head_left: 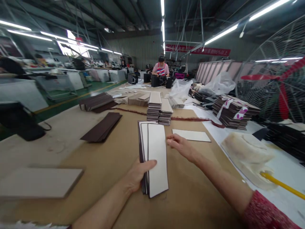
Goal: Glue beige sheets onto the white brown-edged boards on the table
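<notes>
My left hand [138, 175] grips a fanned stack of long white cards with dark edges [154, 156], thumb across the top card near its lower end. My right hand [182, 146] hovers at the stack's right edge, fingers curled and close together, nothing visible in them. One loose white card [191, 135] lies flat on the brown table [114, 165] just beyond my right hand.
Two tall piles of cards [159, 109] stand further back, dark brown strips [102, 127] lie to the left, a grey board [38, 183] at near left. A bundled dark stack [232, 111], a cream cloth [247, 156] and a yellow rod [282, 184] lie right. A large fan [278, 73] stands right. A person [161, 68] sits at the far end.
</notes>
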`<action>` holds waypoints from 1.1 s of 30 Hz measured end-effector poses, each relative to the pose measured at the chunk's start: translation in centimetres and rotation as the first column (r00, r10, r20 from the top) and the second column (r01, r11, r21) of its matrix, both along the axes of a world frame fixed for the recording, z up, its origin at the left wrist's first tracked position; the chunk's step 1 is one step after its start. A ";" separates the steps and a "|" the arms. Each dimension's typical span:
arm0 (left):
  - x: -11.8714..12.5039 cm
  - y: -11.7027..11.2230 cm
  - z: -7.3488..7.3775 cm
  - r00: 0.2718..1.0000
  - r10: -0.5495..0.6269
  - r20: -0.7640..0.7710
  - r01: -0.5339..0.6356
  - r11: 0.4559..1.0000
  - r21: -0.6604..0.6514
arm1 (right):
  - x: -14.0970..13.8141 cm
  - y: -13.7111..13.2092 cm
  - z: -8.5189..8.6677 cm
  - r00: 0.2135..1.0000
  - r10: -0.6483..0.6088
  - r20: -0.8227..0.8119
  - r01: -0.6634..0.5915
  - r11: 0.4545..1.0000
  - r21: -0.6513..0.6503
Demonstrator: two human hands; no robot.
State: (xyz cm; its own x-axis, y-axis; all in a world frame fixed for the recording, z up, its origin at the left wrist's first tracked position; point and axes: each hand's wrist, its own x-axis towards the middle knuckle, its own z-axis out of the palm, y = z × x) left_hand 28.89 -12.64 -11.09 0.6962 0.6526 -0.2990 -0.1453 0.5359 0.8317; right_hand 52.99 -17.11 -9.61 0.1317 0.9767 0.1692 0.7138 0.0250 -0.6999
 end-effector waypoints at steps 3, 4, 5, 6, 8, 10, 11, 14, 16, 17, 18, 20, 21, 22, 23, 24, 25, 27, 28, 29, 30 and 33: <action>-0.1 -0.3 0.5 0.999 -0.038 0.030 0.037 0.999 0.034 | -5.1 0.0 0.3 0.808 0.032 -0.588 -0.033 0.999 0.010; -0.1 -0.3 0.7 0.998 -0.043 0.036 0.042 0.999 0.025 | -5.9 -0.1 0.5 0.714 -0.002 -0.700 0.010 1.000 0.008; -0.1 -0.3 0.8 0.998 -0.040 0.044 0.040 0.999 0.006 | -5.9 -0.1 0.7 0.649 -0.042 -0.760 0.068 0.998 0.003; -0.1 -0.3 0.8 0.998 -0.035 0.055 0.036 0.999 -0.023 | -5.3 -0.1 1.1 0.601 -0.077 -0.795 0.130 0.991 0.002; 0.0 -0.1 0.9 0.997 -0.011 0.082 0.018 0.996 -0.092 | -2.4 -0.6 2.5 0.571 -0.105 -0.814 0.215 0.976 0.025; 0.0 0.3 1.1 0.994 0.045 0.099 -0.031 0.990 -0.139 | 1.7 -1.4 4.6 0.657 -0.090 -0.749 0.200 0.978 0.058; -0.1 0.5 1.2 0.991 0.085 0.102 -0.070 0.987 -0.143 | 3.7 -1.9 5.7 0.738 -0.074 -0.671 0.117 0.993 0.020; -0.3 1.2 1.7 0.965 0.233 0.117 -0.220 0.969 -0.115 | 8.2 -3.2 7.7 0.957 -0.002 -0.291 -0.084 0.955 -0.283; -0.4 1.6 2.0 0.946 0.295 0.134 -0.283 0.954 -0.101 | 9.3 -3.6 7.3 0.999 0.050 0.010 -0.044 0.934 -0.356; -0.5 1.7 2.2 0.942 0.308 0.135 -0.296 0.950 -0.103 | 9.4 -3.9 6.5 0.991 0.036 0.130 0.008 0.947 -0.322; -0.5 1.8 2.4 0.942 0.310 0.130 -0.297 0.948 -0.111 | 9.3 -4.2 5.6 0.976 -0.005 0.216 0.063 0.963 -0.261; -0.5 1.6 2.7 0.952 0.288 0.108 -0.271 0.952 -0.145 | 8.5 -5.3 3.2 0.952 -0.096 0.292 0.150 0.974 -0.168; -0.5 1.5 2.9 0.958 0.270 0.098 -0.252 0.953 -0.167 | 8.0 -6.2 1.9 0.940 -0.119 0.319 0.174 0.973 -0.149; -0.5 1.3 3.1 0.963 0.254 0.095 -0.233 0.955 -0.185 | 7.4 -7.1 0.7 0.932 -0.125 0.341 0.184 0.972 -0.147; -0.5 1.1 3.2 0.966 0.240 0.096 -0.218 0.956 -0.199 | 6.8 -8.0 -0.4 0.924 -0.120 0.363 0.186 0.970 -0.154; -0.5 0.8 3.3 0.969 0.226 0.099 -0.203 0.957 -0.206 | 6.2 -8.8 -1.4 0.914 -0.109 0.391 0.185 0.969 -0.163; -0.5 0.6 3.3 0.971 0.215 0.101 -0.191 0.960 -0.207 | 5.7 -9.5 -2.2 0.898 -0.099 0.428 0.188 0.968 -0.169; -0.5 0.3 3.3 0.977 0.190 0.100 -0.168 0.965 -0.199 | 5.2 -10.1 -3.1 0.867 -0.072 0.492 0.185 0.965 -0.186; -0.5 0.3 3.3 0.979 0.183 0.096 -0.162 0.968 -0.192 | 5.2 -10.2 -3.2 0.857 -0.054 0.512 0.180 0.964 -0.198; -0.5 0.2 3.3 0.980 0.176 0.089 -0.158 0.971 -0.181 | 5.4 -10.0 -3.3 0.856 -0.036 0.517 0.169 0.962 -0.214; -0.5 0.3 3.3 0.981 0.177 0.080 -0.162 0.972 -0.168 | 5.6 -9.8 -3.2 0.862 -0.022 0.506 0.158 0.961 -0.227; -0.4 0.5 3.3 0.979 0.194 0.058 -0.185 0.974 -0.129 | 6.8 -9.3 -2.8 0.881 -0.019 0.473 0.146 0.962 -0.233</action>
